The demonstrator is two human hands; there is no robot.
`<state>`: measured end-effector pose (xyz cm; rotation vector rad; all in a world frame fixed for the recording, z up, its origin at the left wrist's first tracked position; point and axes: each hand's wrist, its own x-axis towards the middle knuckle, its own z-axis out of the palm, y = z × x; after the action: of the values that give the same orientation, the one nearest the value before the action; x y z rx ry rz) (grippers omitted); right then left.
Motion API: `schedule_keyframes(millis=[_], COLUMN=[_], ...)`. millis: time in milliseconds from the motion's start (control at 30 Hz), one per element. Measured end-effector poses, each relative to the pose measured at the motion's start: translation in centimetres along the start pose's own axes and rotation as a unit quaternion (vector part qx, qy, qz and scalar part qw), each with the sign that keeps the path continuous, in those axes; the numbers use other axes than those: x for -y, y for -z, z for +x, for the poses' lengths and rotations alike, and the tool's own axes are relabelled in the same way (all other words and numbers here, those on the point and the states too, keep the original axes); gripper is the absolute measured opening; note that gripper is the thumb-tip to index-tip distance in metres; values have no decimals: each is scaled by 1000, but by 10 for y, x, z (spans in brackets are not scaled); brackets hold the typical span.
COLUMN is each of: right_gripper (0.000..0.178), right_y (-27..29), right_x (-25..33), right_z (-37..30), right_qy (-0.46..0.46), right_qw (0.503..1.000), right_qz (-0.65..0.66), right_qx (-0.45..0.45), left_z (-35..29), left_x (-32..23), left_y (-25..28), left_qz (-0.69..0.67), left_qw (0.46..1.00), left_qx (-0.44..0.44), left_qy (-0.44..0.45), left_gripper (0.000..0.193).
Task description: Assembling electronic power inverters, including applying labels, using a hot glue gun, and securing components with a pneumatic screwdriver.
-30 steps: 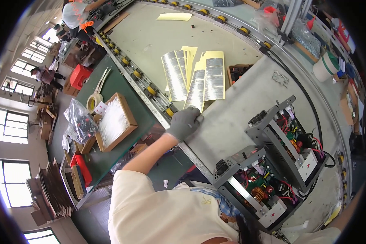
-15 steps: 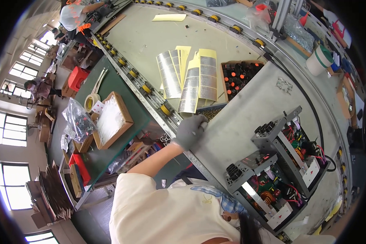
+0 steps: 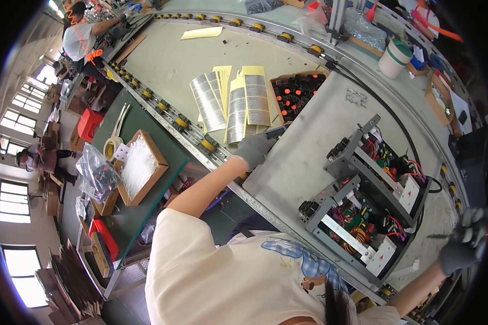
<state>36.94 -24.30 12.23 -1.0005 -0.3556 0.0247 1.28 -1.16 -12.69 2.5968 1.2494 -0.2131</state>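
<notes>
Label sheets lie with long axes running away from us; just below them our left hand reaches toward a dark tray, its finger grip hidden, so we cannot tell. Two open chassis slant toward lower right. Beyond them, a thin dark shaft points left, lengthwise across our view, in our right hand's curled, blurred fingers.

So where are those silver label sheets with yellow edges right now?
In the head view, the label sheets lie above centre, just beyond the gloved left hand and left of the orange-tipped black parts.
</notes>
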Motion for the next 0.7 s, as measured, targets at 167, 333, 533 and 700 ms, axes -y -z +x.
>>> schedule_keyframes(millis=[167,333,533,700], right_gripper=[82,81,89,88], right_y=[68,66,65,70], right_x=[-4,-2,6,3], right_z=[-15,-26,-37,-43], right_qy=[-49,-15,-2,52], right_qw=[972,967,964,968], right_qz=[31,36,96,62], right_qx=[226,251,247,239], left_z=[8,-17,-19,-28], left_x=[0,10,27,40], left_y=[-6,-1,13,18], left_qz=[-100,-393,-565,-709], left_qw=[994,906,806,696], left_qx=[-29,-90,-45,1], left_qy=[-18,127,171,109], left_gripper=[28,20,29,41])
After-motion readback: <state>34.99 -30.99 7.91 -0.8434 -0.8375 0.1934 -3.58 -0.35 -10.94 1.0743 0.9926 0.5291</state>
